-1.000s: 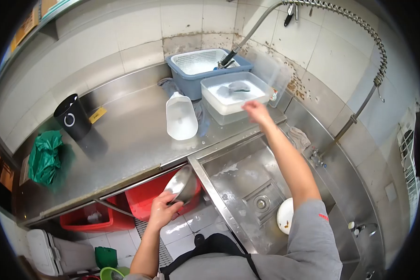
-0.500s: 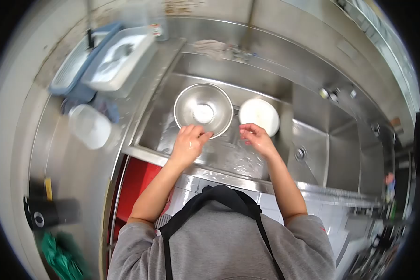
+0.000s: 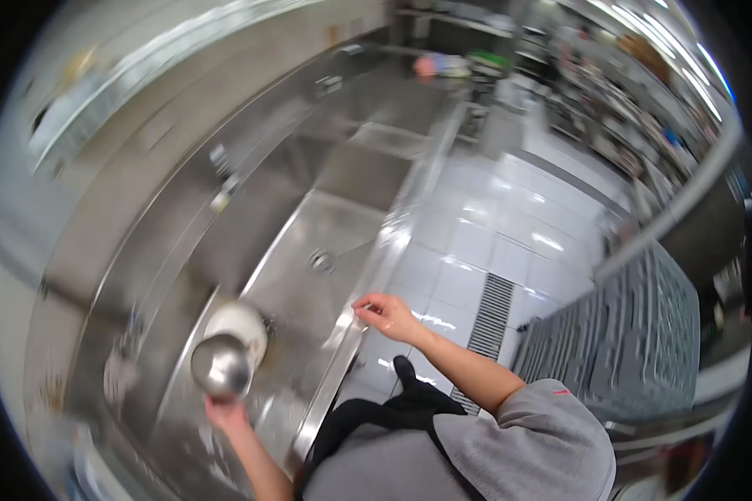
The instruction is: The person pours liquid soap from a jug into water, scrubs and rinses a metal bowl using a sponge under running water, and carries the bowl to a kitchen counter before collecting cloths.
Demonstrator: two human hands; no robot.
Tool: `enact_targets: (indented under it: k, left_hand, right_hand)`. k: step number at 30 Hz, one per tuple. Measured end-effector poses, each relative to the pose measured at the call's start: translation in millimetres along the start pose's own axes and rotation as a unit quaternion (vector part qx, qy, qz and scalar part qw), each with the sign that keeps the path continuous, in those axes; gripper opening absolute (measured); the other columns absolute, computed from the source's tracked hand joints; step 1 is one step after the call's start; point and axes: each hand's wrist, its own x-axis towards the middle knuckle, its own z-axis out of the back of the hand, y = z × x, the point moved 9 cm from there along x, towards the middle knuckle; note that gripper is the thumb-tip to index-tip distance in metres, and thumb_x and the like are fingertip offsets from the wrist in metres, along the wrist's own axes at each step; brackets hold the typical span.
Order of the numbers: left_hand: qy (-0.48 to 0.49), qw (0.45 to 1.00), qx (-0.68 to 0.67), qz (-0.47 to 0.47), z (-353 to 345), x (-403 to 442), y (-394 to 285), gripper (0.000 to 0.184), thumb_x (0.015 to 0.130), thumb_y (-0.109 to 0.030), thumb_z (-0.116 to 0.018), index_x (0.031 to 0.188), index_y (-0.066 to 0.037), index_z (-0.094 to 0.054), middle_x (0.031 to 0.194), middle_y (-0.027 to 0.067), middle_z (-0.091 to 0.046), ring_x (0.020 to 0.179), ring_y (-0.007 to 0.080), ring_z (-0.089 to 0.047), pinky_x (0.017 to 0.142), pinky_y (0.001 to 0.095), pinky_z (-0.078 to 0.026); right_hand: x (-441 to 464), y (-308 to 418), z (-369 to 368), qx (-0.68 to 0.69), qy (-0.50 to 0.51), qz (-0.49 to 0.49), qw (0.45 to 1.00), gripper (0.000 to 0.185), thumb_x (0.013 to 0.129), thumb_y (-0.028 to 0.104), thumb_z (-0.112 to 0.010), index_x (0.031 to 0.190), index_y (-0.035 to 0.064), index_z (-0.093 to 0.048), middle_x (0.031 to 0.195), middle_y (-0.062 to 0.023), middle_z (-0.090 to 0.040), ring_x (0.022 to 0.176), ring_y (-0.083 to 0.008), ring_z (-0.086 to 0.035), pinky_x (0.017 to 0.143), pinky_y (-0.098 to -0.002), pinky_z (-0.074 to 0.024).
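A metal bowl (image 3: 222, 364) is tipped over in the sink, its rounded outside facing me. My left hand (image 3: 227, 411) is closed on its near rim; blur hides the exact finger placement. Partly behind the bowl lies a round white dish or lid (image 3: 244, 321), overlapped by it. My right hand (image 3: 386, 316) hovers by the sink's front edge, fingers loosely bent and a small gap at the thumb. Nothing shows in it.
Further along the steel counter is another sink basin (image 3: 297, 275) with a drain (image 3: 322, 260). Taps (image 3: 224, 185) line the back wall. A stack of grey crates (image 3: 614, 334) stands at right, near a floor grate (image 3: 491, 309) in the tiles.
My view has swung to the right, bringing the floor and crates in. The bowl, upright before, is now tipped over beside the white dish in my left hand. My right hand has left the sink's middle.
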Motion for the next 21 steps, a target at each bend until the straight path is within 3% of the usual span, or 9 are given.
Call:
enact_targets:
  k: [3, 6, 9, 12, 13, 16, 17, 20, 21]
  left_hand:
    - [-0.077, 0.997, 0.014, 0.015, -87, -31, 52, 0.037, 0.083, -0.029, -0.040, 0.109, -0.006, -0.050, 0.117, 0.0076, -0.048, 0.108, 0.0206, -0.044, 0.092, 0.0409, -0.033]
    - [0.080, 0.992, 0.030, 0.097, -199, -58, 143, 0.042, 0.082, -0.034, -0.040, 0.116, -0.009, -0.047, 0.122, 0.0077, -0.044, 0.114, 0.0252, -0.041, 0.095, 0.0443, -0.031]
    - [0.205, 0.967, 0.075, 0.134, -288, -86, 250, 0.046, 0.082, -0.036, -0.039, 0.120, -0.009, -0.044, 0.124, 0.0080, -0.042, 0.114, 0.0276, -0.041, 0.093, 0.0479, -0.033]
    - [0.253, 0.935, 0.117, 0.221, -355, -128, 373, 0.048, 0.084, -0.041, -0.037, 0.118, -0.008, -0.045, 0.120, 0.0100, -0.046, 0.110, 0.0285, -0.044, 0.089, 0.0471, -0.038]
    - [0.301, 0.915, 0.115, 0.244, -373, -126, 417, 0.047, 0.083, -0.040, -0.039, 0.115, -0.006, -0.047, 0.117, 0.0108, -0.048, 0.107, 0.0281, -0.047, 0.087, 0.0454, -0.040]
    - [0.396, 0.872, 0.166, 0.235, -448, -191, 508, 0.044, 0.082, -0.037, -0.044, 0.110, -0.004, -0.050, 0.108, 0.0118, -0.053, 0.098, 0.0272, -0.053, 0.083, 0.0416, -0.043]
    - [0.418, 0.852, 0.180, 0.260, -461, -203, 541, 0.041, 0.083, -0.036, -0.044, 0.107, -0.004, -0.052, 0.105, 0.0110, -0.055, 0.096, 0.0255, -0.054, 0.082, 0.0394, -0.043]
    - [0.453, 0.842, 0.197, 0.216, -498, -210, 624, 0.019, 0.085, -0.023, -0.046, 0.082, -0.007, -0.056, 0.080, 0.0016, -0.057, 0.077, 0.0119, -0.054, 0.070, 0.0240, -0.044]
    - [0.484, 0.820, 0.214, 0.220, -504, -193, 661, 0.020, 0.085, -0.024, -0.048, 0.091, -0.006, -0.055, 0.090, 0.0052, -0.056, 0.086, 0.0149, -0.052, 0.077, 0.0259, -0.042]
  right_hand:
    - [-21, -31, 106, -0.081, -0.133, -0.022, 0.988, 0.032, 0.082, 0.027, -0.054, 0.067, -0.0021, -0.055, 0.052, -0.0098, -0.047, 0.047, -0.0159, -0.043, 0.047, -0.0308, -0.0372]
    - [-55, -83, 214, -0.073, -0.325, -0.076, 0.940, 0.042, 0.084, 0.030, -0.051, 0.058, -0.0029, -0.048, 0.049, -0.0115, -0.042, 0.046, -0.0162, -0.038, 0.045, -0.0323, -0.0333]
    - [-79, -107, 295, -0.099, -0.389, -0.056, 0.914, 0.034, 0.085, 0.028, -0.050, 0.068, -0.0009, -0.049, 0.048, -0.0097, -0.043, 0.046, -0.0148, -0.039, 0.046, -0.0318, -0.0341]
    - [-72, -114, 348, 0.001, -0.341, -0.077, 0.937, 0.026, 0.085, 0.028, -0.051, 0.090, 0.0030, -0.049, 0.051, -0.0072, -0.047, 0.046, -0.0148, -0.041, 0.047, -0.0316, -0.0358]
    - [-63, -105, 360, 0.011, -0.270, -0.117, 0.956, 0.039, 0.082, 0.026, -0.055, 0.113, 0.0076, -0.039, 0.071, -0.0078, -0.056, 0.062, -0.0146, -0.051, 0.058, -0.0300, -0.0428]
    - [-19, -87, 406, 0.073, -0.200, 0.017, 0.977, 0.053, 0.082, 0.024, -0.055, 0.126, 0.0084, -0.030, 0.104, -0.0114, -0.051, 0.092, -0.0172, -0.051, 0.078, -0.0314, -0.0437]
    - [-7, -86, 420, 0.170, -0.171, 0.023, 0.970, 0.056, 0.078, 0.027, -0.061, 0.123, 0.0068, -0.035, 0.112, -0.0107, -0.047, 0.103, -0.0179, -0.046, 0.084, -0.0324, -0.0407]
    - [28, -99, 454, 0.241, -0.060, -0.031, 0.968, 0.057, 0.077, 0.026, -0.063, 0.122, 0.0047, -0.035, 0.110, -0.0091, -0.050, 0.098, -0.0165, -0.048, 0.080, -0.0320, -0.0427]
    - [36, -104, 476, 0.261, -0.080, -0.040, 0.961, 0.048, 0.077, 0.024, -0.064, 0.114, 0.0026, -0.043, 0.101, -0.0068, -0.054, 0.090, -0.0144, -0.052, 0.077, -0.0303, -0.0440]
